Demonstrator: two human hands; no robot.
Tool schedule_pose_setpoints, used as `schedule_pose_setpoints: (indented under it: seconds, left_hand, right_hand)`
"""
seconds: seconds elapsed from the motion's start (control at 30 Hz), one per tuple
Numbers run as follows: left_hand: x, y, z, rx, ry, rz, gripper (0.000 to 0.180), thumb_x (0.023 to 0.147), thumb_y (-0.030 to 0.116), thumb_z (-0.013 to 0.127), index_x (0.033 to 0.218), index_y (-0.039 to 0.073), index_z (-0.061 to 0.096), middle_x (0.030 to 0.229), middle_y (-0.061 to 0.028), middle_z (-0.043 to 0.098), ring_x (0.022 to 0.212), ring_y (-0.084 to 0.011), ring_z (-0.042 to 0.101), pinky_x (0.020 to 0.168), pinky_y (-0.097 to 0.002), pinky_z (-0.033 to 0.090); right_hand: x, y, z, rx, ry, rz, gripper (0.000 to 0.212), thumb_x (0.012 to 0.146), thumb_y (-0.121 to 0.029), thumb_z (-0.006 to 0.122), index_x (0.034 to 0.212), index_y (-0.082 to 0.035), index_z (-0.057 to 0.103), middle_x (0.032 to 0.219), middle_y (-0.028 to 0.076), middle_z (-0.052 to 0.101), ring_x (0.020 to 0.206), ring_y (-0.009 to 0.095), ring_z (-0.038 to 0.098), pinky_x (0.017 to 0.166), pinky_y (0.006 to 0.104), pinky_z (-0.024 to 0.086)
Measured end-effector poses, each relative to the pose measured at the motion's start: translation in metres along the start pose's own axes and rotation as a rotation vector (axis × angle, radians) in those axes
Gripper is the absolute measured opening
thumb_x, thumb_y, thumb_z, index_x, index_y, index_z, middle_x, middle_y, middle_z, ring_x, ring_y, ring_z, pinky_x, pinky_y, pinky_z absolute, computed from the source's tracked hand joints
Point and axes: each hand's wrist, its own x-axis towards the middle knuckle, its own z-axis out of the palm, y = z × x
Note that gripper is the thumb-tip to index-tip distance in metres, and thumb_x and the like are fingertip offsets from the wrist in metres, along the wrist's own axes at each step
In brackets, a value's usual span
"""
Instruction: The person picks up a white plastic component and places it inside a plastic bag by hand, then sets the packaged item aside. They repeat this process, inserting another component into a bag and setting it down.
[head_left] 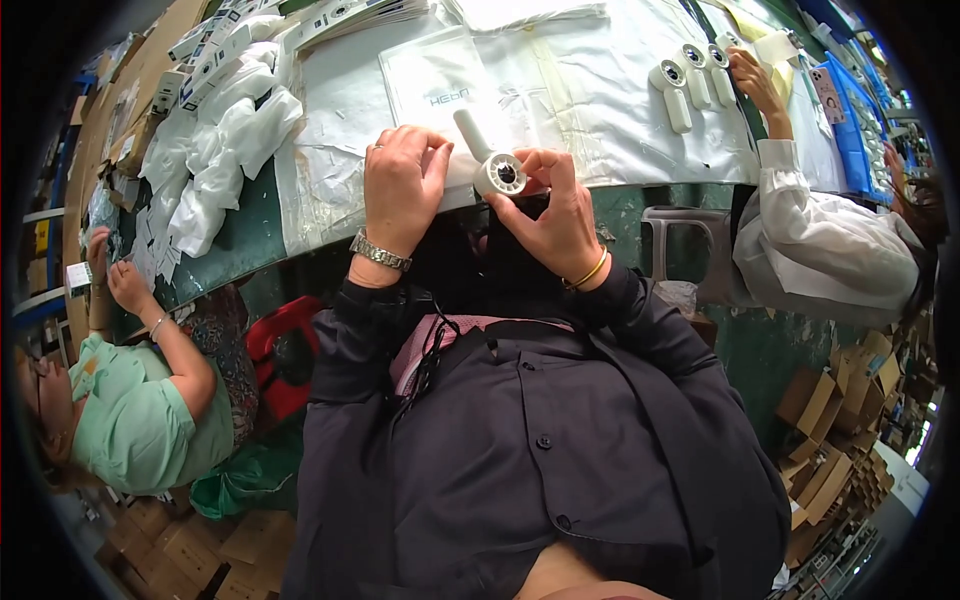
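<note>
The fan is white, with a round, slotted head around a dark centre and a plain, blunt handle. It is at the near edge of the desk, its head between the thumb and fingers of the right hand, which pinches the rim; the handle slants away to the upper left. The left hand is just beside it, apart from the fan, fingers bent and thumb close to the fingertips; I cannot tell whether anything is between them. Stuffed white bags lie heaped at the left, their contents hidden. At the far right, a blue tray holds pale pieces too small to make out.
</note>
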Motion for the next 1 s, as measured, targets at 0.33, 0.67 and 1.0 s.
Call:
schedule_pose_setpoints:
  seconds: [0.33,0.67,1.0]
  left_hand:
    - [0.005,0.001,0.011,-0.252,0.059,-0.291,0.012,0.097,0.014,0.075,0.100,0.002,0.075,0.095,-0.0115,0.075,0.092,-0.0342,0.069,0.086,-0.0434,0.054]
    - [0.003,0.013,0.002,-0.089,0.198,0.049,0.010,0.096,0.008,0.077,0.104,0.003,0.075,0.107,-0.0110,0.075,0.099,-0.0301,0.069,0.090,-0.0407,0.054]
    - [0.003,0.023,-0.012,-0.196,0.130,0.151,0.010,0.095,0.008,0.077,0.104,0.005,0.075,0.116,-0.0059,0.075,0.113,-0.0313,0.064,0.099,-0.0423,0.050]
  right_hand:
    - [-0.004,0.006,-0.009,-0.028,-0.063,-0.156,0.054,0.079,-0.006,0.090,0.111,-0.006,0.046,0.113,0.016,0.072,0.094,0.026,0.075,0.083,0.0357,0.060]
    - [0.003,-0.021,-0.013,-0.329,-0.036,-0.234,0.055,0.077,-0.017,0.092,0.117,-0.005,0.055,0.110,0.011,0.073,0.090,0.028,0.067,0.084,0.0383,0.057]
    - [0.029,-0.020,0.006,-0.332,-0.015,-0.171,0.063,0.080,-0.026,0.092,0.131,-0.004,0.063,0.103,0.009,0.072,0.092,0.029,0.066,0.090,0.0406,0.054]
